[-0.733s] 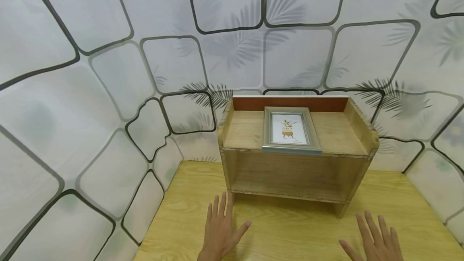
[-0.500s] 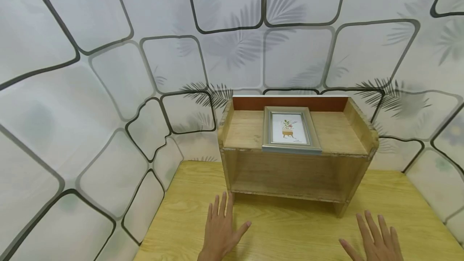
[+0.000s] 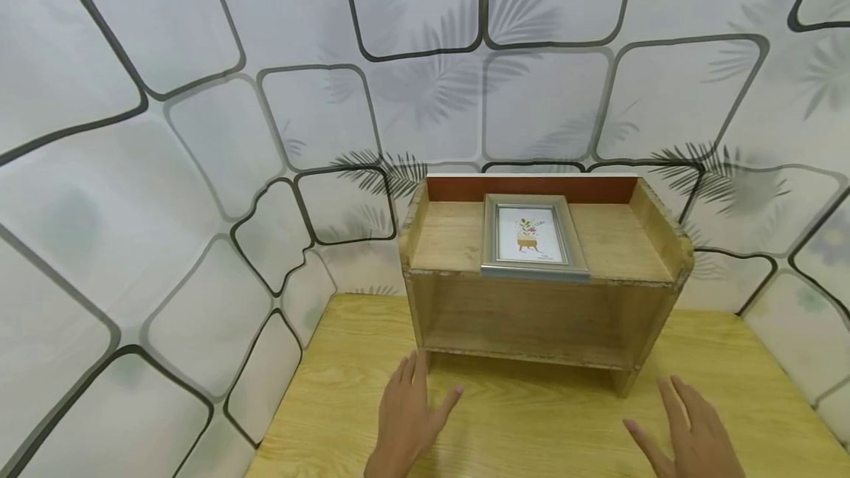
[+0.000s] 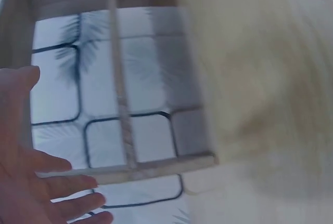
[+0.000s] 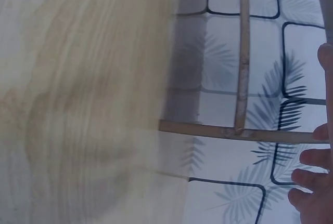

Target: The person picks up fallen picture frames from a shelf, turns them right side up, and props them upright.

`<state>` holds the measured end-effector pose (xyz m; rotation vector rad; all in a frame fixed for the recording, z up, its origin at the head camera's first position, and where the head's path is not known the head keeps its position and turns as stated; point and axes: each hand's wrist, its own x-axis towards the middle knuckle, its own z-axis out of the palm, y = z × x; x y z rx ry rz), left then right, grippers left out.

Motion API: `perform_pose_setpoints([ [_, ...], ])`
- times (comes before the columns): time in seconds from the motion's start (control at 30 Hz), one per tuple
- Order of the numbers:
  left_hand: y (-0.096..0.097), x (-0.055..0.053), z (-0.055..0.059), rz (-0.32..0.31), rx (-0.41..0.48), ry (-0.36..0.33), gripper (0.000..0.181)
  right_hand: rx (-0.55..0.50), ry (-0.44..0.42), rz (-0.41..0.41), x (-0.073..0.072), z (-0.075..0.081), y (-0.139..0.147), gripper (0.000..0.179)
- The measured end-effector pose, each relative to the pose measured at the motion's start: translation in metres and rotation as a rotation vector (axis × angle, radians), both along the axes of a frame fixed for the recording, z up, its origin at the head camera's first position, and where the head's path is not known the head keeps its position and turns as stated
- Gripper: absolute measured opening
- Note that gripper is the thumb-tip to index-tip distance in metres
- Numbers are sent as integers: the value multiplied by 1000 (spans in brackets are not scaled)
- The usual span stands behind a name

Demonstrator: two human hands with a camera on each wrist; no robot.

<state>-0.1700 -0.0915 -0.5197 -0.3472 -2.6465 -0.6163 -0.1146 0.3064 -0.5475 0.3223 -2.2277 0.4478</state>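
A small wooden shelf unit (image 3: 446,274) stands on the yellow wood-grain table, one compartment below its top board. Lying face up on that board is a picture frame (image 3: 531,234), silver-edged, holding a print of a potted plant. My left hand (image 3: 406,423) is held in front of the unit's left leg, fingers extended and thumb spread. To the right and nearer me, my right hand (image 3: 696,437) has its thumb apart from its fingers. Neither hand holds anything. Both wrist views show the hand, the left (image 4: 36,182) and the right (image 5: 315,193), with the shelf unit beyond.
The yellow table (image 3: 531,426) extends in front of the unit and to both sides. Patterned wall covering (image 3: 425,94) with dark outlines and leaf prints encloses the back, left and right. The unit stands close to the back covering.
Both hands have turned from palms down toward palms facing inward, with the fingers closer together. The shelf unit and picture frame stay where they were.
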Motion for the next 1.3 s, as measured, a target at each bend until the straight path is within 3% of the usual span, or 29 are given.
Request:
perform_pose_setpoints([
  [0.1, 5, -1, 15, 10, 32, -23, 83, -6, 15, 24, -4, 15, -1, 94],
  [0.27, 11, -3, 39, 23, 53, -94, 79, -18, -67, -9, -5, 47, -7, 77],
  [0.37, 15, -4, 55, 13, 67, -82, 68, -37, -132, -20, -6, 67, -13, 70],
  [0.5, 21, -6, 76, -13, 114, -13, 60, -106, -191, -33, -10, 93, -23, 62],
  [0.67, 30, -9, 102, -55, 172, 71, 58, -143, -95, -16, -23, 117, -33, 60],
  [0.83, 38, -14, 127, -78, 220, 79, 54, -126, 17, 21, -39, 139, -40, 54],
  [1.07, 48, -32, 160, -110, 241, 85, 54, -170, -20, 31, -63, 174, -56, 50],
  [1.3, 58, -60, 185, -103, 158, -52, 62, -183, -207, 7, -91, 204, -63, 57],
])
